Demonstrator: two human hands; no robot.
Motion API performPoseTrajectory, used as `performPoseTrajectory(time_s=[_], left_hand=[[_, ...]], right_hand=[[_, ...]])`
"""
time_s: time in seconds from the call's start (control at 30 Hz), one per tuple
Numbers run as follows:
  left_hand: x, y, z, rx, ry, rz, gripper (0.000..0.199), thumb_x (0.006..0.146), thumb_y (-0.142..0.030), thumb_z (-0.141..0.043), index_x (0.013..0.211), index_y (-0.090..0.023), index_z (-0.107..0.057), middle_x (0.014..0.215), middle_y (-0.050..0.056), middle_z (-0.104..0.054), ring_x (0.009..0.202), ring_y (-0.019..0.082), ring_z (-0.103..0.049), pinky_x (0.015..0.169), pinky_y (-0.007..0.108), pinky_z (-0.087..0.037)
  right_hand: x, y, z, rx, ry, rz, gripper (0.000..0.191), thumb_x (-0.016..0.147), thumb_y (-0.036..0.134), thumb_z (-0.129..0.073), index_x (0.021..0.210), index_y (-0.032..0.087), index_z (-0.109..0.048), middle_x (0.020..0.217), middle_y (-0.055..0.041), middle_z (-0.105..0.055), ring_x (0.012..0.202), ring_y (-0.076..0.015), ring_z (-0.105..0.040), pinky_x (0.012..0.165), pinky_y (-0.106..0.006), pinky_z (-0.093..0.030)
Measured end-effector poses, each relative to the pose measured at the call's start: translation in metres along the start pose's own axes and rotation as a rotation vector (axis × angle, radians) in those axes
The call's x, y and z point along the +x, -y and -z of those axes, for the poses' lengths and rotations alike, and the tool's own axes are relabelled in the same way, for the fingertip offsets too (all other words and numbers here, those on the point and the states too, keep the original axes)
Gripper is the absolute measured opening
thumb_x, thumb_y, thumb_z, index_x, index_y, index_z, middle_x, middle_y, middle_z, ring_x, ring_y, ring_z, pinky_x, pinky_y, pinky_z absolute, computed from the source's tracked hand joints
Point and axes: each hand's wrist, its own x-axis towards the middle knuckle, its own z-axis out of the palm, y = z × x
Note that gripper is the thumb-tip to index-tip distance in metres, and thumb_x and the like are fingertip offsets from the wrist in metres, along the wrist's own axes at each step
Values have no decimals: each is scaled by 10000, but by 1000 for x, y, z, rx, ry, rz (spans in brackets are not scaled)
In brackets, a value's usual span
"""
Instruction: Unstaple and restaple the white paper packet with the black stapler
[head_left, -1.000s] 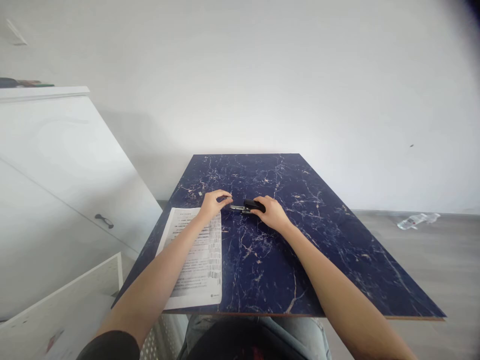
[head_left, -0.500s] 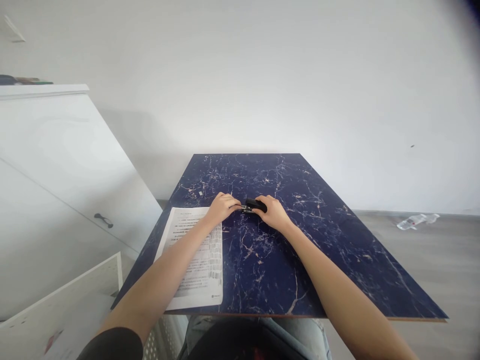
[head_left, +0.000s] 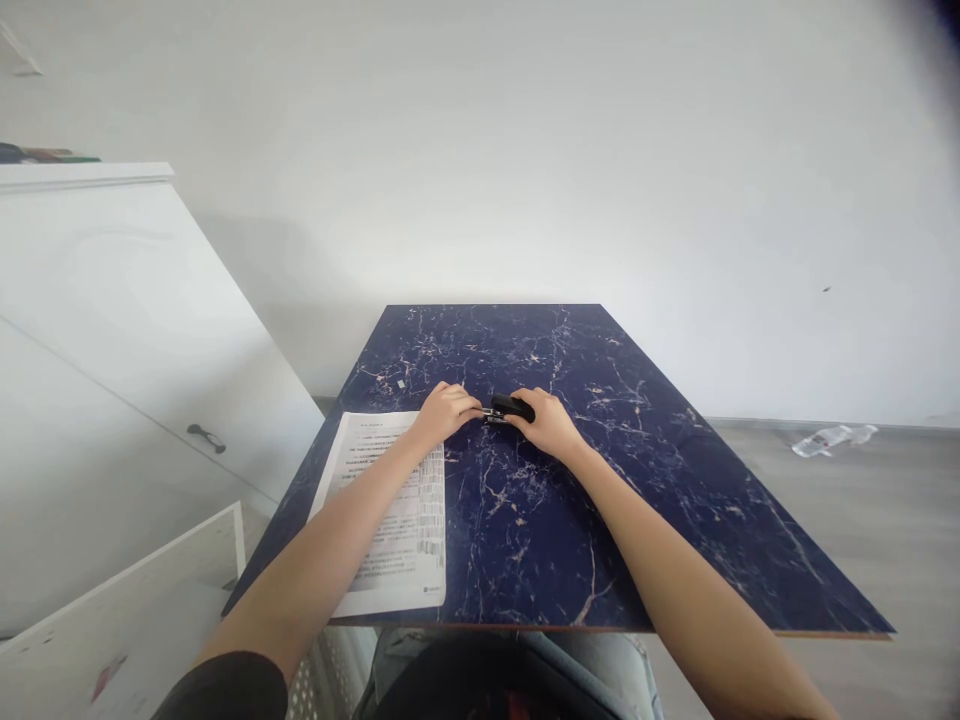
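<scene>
A black stapler (head_left: 511,407) is gripped at its right end by my right hand (head_left: 546,422), thumb below and fingers over the top. Its left end is partly open, and a bright metal strip shows there. My left hand (head_left: 448,410) pinches at that metal end with the fingertips; exactly what lies between them is too small to make out. Under my left forearm rests a stack of printed sheets (head_left: 390,560), lying flat on the left part of the dark blue marbled table (head_left: 525,540).
A small white scrap (head_left: 400,384) lies on the table beyond the sheets. To the left stands a white cabinet (head_left: 112,330) with a dark handle (head_left: 206,438). A clear plastic bottle (head_left: 832,440) lies on the floor at right. The wall borders the table's far edge.
Both hands and the stapler keep nearly the same position. The whole view has shifted very slightly.
</scene>
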Motion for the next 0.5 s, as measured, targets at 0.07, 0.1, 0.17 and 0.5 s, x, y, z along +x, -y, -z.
performPoseTrajectory(time_s=[0.07,0.1,0.17,0.5], left_hand=[[0,0,1,-6,15,2,263,993,-409,-570,948,-222,-749,936,32,-778,936,196,-649,840,377,-345],[0,1,2,-12,24,1,262,992,-412,-572,949,-224,-750,953,32,-780,944,197,-648,847,378,-345],[-1,3,4,-23,37,-3,266,987,-422,-577,940,-228,-753,1003,33,-781,971,200,-643,867,383,-343],[-6,0,20,-54,-68,138,310,995,-433,-532,940,-221,-751,1027,58,-768,990,225,-624,937,410,-409]], right_hand=[[0,0,0,-3,4,-6,239,867,329,-706,1084,232,-679,911,-57,-649,809,-210,-611,801,-343,-477],[0,0,0,-4,6,-9,238,867,331,-707,1082,232,-679,910,-57,-649,807,-210,-610,798,-342,-476],[0,1,1,-6,10,-7,234,870,332,-705,1079,230,-678,907,-57,-650,809,-210,-610,794,-339,-474],[1,2,6,-15,29,1,260,874,364,-707,1092,228,-677,911,-57,-664,825,-216,-617,796,-339,-476]])
